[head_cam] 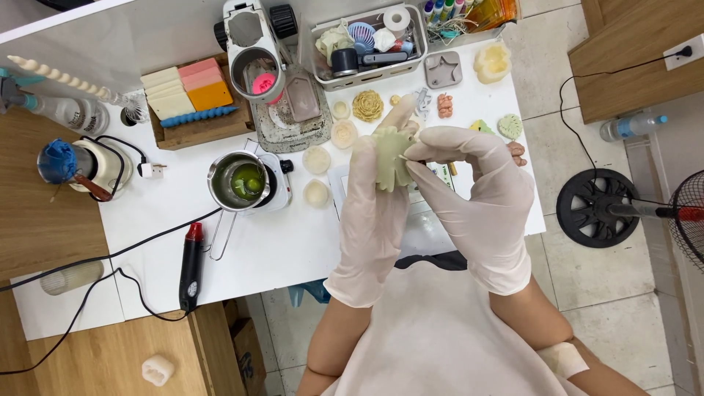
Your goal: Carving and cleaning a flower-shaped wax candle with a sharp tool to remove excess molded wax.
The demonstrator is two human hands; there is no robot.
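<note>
Both my hands wear pale latex gloves and meet above the white table (pixel 279 242). My left hand (pixel 374 213) cradles a pale green flower-shaped wax piece (pixel 392 154) from behind. My right hand (pixel 477 198) pinches the right edge of the same piece with thumb and fingertips. The piece is held upright, a little above a clear sheet on the table.
A steel pot of green liquid (pixel 242 180) sits on a small white hotplate. Nearby lie round wax pieces (pixel 317 159), a black and red heat tool (pixel 192 264), a wooden tray of coloured blocks (pixel 194 95), a basket of supplies (pixel 370 44) and a floor fan (pixel 598 209).
</note>
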